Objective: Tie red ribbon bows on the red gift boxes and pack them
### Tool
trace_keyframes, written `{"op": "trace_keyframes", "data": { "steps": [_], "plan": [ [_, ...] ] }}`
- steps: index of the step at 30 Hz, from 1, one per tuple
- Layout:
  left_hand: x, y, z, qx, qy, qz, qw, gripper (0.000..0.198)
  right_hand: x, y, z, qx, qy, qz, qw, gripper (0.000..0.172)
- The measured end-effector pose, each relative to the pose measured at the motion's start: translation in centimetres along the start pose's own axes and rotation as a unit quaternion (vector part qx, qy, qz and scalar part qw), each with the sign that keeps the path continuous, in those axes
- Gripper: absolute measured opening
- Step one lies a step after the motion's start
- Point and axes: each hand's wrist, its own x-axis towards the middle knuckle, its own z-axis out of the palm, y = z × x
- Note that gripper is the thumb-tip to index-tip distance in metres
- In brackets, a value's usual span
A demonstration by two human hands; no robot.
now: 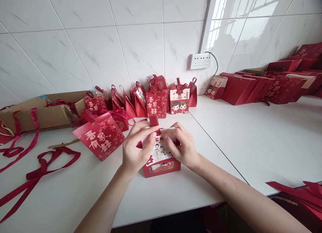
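A red and white gift box (161,166) with a printed couple and a small window low on its front stands upright near the table's front edge. Both my hands are at its top. My left hand (139,144) has its fingers closed at the box's upper left, by a dark red ribbon loop (154,121) that rises above the top. My right hand (182,144) pinches at the upper right of the same box, thumb and fingertips close together near the ribbon. Exactly what the right fingertips grip is hidden.
A red gift box (103,137) leans at left beside loose red ribbons (42,169). Several finished-looking boxes (156,103) line the wall. A cardboard carton (37,120) holds ribbons. More red boxes (237,88) lie at right, below a power socket (200,61).
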Motion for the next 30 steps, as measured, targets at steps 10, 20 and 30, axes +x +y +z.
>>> {"op": "trace_keyframes", "data": {
  "steps": [10, 20, 30],
  "plan": [
    [0.1, 0.2, 0.0, 0.015, 0.002, 0.004, 1.0, 0.02, -0.6, -0.1, 0.1, 0.037, 0.009, 0.122, 0.992, 0.017],
    [0.0, 0.1, 0.1, 0.007, 0.015, 0.018, 1.0, 0.022, 0.1, -0.7, 0.0, 0.132, -0.005, 0.273, 0.953, 0.022],
    [-1.7, -2.2, 1.2, -0.147, -0.014, -0.083, 0.986, 0.069, -1.1, 0.9, -0.1, 0.242, 0.026, 0.311, 0.919, 0.021]
  ]
}}
